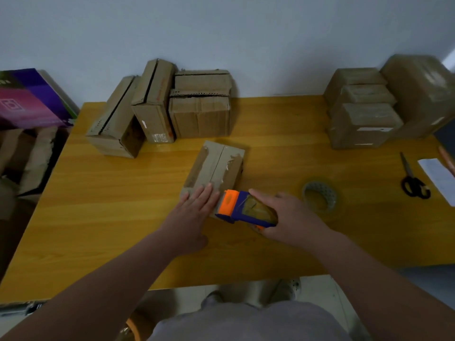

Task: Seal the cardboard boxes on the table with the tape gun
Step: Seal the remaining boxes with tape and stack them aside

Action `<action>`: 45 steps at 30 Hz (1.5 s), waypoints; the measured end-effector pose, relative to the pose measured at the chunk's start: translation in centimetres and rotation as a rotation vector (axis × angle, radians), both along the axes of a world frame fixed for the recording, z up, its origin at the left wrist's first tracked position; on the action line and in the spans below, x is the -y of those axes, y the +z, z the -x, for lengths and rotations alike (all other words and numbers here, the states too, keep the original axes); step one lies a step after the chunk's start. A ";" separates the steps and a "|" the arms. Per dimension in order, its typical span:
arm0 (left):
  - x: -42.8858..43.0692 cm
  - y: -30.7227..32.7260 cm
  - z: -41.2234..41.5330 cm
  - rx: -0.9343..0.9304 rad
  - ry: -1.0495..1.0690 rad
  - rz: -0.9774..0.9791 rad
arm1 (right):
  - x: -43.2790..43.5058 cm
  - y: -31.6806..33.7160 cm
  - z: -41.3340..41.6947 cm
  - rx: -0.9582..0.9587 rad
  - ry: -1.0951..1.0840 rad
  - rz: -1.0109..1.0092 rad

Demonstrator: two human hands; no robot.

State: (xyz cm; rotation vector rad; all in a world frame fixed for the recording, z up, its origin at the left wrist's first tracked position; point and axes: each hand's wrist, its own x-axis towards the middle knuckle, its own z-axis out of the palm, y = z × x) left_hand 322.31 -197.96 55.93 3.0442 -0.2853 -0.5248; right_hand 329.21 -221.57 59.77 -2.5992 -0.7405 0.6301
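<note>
Table: orange-yellow wooden top against a pale wall, filling the middle of the frame.
Box in hand: 1 small cardboard box lies flat at centre frame, flaps closed, its middle seam still bare and running toward the upper frame.
Other boxes: untaped boxes are grouped at upper left of centre; taped boxes are stacked at upper right.
Tape gun: blue and orange tape gun sits just below centre, with its orange nose touching the near end of the box.
Left hand: left hand lies palm down, fingers straight and together, pressing the box's near end and holding nothing.
Right hand: right hand wraps the gun's body with curled fingers, the forefinger laid along its top.
Arms: both forearms reach in from the lower frame and converge on the box.
Step advice: anchor the tape on the near end wall, then draw the gun straight along the seam; the left fingertips look close to that line, so shifting them left would likely clear the path.
Nearby: spare tape roll and scissors lie at the right.
</note>
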 end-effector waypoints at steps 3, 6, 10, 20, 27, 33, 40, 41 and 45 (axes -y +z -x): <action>0.0 0.1 -0.1 0.000 -0.008 -0.014 | 1.8 0.5 -0.6 -0.068 0.005 -0.077; -0.1 0.2 -0.1 0.000 -0.008 -0.011 | 5.0 1.2 -1.2 -0.081 -0.019 -0.074; 0.3 0.2 -0.1 0.013 -0.017 -0.027 | 4.9 1.5 -1.0 -0.090 0.031 0.127; 1.2 0.6 -0.4 0.039 0.002 -0.122 | -2.3 0.5 -1.9 -0.038 0.070 0.301; 1.3 0.3 -0.9 0.093 0.006 -0.177 | -3.1 1.3 -3.0 -0.303 -0.051 0.318; 1.0 1.4 -1.2 0.210 -0.064 -0.193 | -1.2 0.6 -1.9 -0.278 -0.109 0.320; 0.1 5.6 -3.9 0.250 0.006 -0.160 | 1.5 -0.4 -0.8 -0.187 -0.293 0.158; -0.2 6.6 -4.7 0.286 0.038 -0.121 | 1.4 -0.5 -0.4 -0.175 -0.298 0.163; -1.1 11.6 -7.9 0.329 0.209 0.091 | 0.7 -0.7 1.1 -0.127 -0.270 0.122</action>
